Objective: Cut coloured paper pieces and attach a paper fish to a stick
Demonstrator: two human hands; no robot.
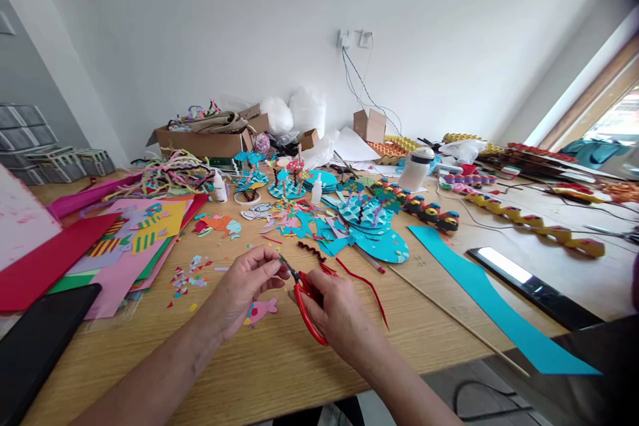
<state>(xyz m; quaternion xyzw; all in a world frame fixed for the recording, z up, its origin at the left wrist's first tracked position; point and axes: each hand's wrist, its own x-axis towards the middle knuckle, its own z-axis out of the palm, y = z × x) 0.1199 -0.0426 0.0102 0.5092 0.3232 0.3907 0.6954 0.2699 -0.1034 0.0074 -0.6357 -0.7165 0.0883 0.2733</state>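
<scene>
Red-handled scissors (305, 316) are gripped in my right hand (335, 303), their dark blades pointing up and left at my left fingertips. My left hand (254, 276) is closed in a pinch by the blade tips; what it holds is too small to make out. Under the hands lies a pink paper fish (263, 310), partly hidden by my left hand. Just beyond the scissors rest a dark wavy pipe cleaner (312, 251) and a thin red strip (367, 283). Small coloured paper bits (187, 277) are scattered left of my left hand.
Stacked coloured paper (112, 273) and a black phone (47, 346) lie left. Paper scraps, glue bottles (219, 188) and blue paper discs (384, 244) fill the middle. A wooden stick (456, 319), a curved blue sheet (494, 299) and a shiny black device (534, 286) lie right.
</scene>
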